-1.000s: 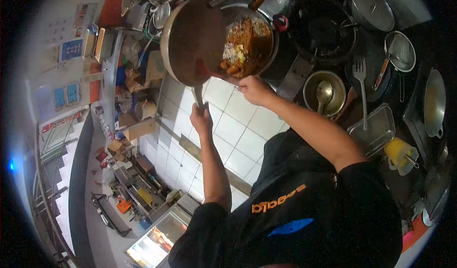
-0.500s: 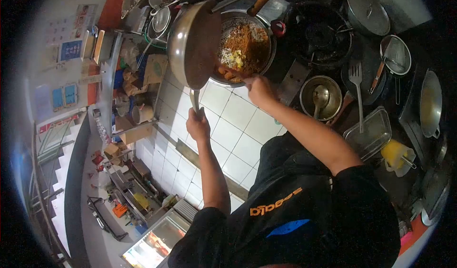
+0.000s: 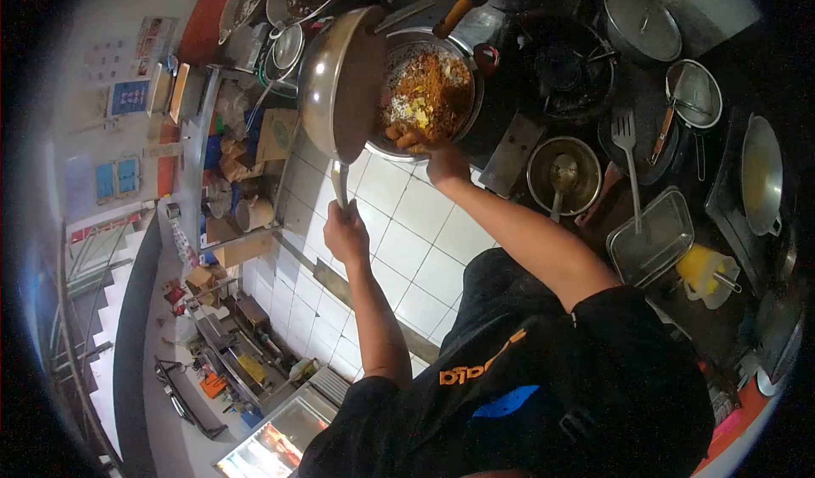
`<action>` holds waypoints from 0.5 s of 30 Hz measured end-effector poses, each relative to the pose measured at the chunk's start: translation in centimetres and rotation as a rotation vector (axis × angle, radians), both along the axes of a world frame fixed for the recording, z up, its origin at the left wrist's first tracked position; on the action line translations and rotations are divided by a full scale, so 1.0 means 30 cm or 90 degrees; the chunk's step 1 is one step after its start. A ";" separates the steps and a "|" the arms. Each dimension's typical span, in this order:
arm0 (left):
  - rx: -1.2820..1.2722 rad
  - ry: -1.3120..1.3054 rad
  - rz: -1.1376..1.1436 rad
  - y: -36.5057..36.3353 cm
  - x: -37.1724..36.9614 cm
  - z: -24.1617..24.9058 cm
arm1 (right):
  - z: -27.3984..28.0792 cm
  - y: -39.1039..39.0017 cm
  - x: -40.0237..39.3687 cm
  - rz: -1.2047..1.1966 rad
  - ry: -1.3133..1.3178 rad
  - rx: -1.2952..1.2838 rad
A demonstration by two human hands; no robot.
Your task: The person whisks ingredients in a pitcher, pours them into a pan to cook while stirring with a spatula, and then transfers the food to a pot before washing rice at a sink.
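One handle (image 3: 340,186) in my left hand (image 3: 347,235), fingers curled: best grip for the heavy-looking wok (image 3: 319,96) beyond them. Right hand (image 3: 447,169) near the bowl (image 3: 385,149): fingers, I can't tell.

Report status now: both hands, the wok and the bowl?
Left hand on wok handle. Wok tipped sideways, partly blocking view of metal bowl with food. Right hand at bowl's rim, grip unclear.

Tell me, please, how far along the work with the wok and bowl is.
Food already lies in the bowl, and none shows in the tilted wok. The left hand holds the wok's handle; the right hand is at the bowl's edge. Left, it seems: mixing the food, patchy white, brown and yellow, and setting down the wok.
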State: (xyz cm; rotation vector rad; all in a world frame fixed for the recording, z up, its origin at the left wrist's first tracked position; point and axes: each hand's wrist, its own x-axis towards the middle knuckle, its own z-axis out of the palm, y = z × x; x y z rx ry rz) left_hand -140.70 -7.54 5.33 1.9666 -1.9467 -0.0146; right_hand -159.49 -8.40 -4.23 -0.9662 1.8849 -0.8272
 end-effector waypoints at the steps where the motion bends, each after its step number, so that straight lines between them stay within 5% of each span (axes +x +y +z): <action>1: 0.004 -0.001 0.010 0.014 0.003 0.013 | 0.010 0.007 -0.009 -0.001 0.002 -0.002; 3: 0.003 -0.008 0.008 0.032 0.002 0.024 | 0.045 0.057 -0.018 0.119 0.078 0.005; 4: 0.028 0.023 0.024 0.043 -0.002 0.032 | 0.004 0.105 0.002 0.184 0.098 -0.150; 7: 0.042 0.085 0.033 0.080 0.007 0.031 | -0.023 0.070 -0.022 0.032 -0.041 0.037; 11: 0.098 0.190 -0.010 0.145 0.025 0.039 | 0.162 0.180 -0.170 0.171 0.059 0.047; 13: 0.163 0.297 -0.016 0.202 0.048 0.030 | 0.143 0.303 -0.185 0.221 0.094 -0.226; 15: 0.336 0.398 0.104 0.296 -0.007 0.128 | 0.126 0.431 -0.244 0.270 0.018 -0.222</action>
